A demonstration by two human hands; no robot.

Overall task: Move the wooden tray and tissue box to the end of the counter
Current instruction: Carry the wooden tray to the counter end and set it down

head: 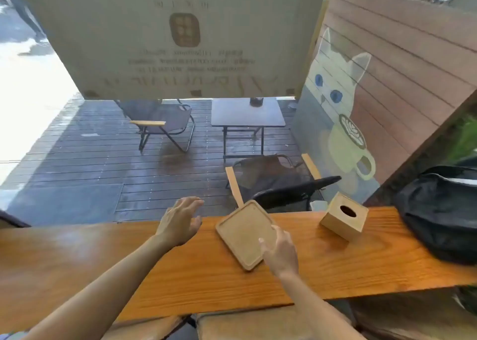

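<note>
A pale wooden tray (pixel 242 232) lies flat and turned at an angle on the orange wooden counter (pixel 154 270), near its middle. My right hand (pixel 280 252) hovers over the tray's near right corner, fingers spread, holding nothing. My left hand (pixel 179 222) floats open above the counter's far edge, to the left of the tray and apart from it. The wooden tissue box (pixel 344 217), a cube with an oval hole on top, stands to the right of the tray, untouched.
A black bag (pixel 444 210) fills the counter's right end, just beyond the tissue box. Past the counter is a window onto a deck with folding chairs (pixel 165 124) and a small table (pixel 246 114). A cat mural wall (pixel 343 112) rises at right.
</note>
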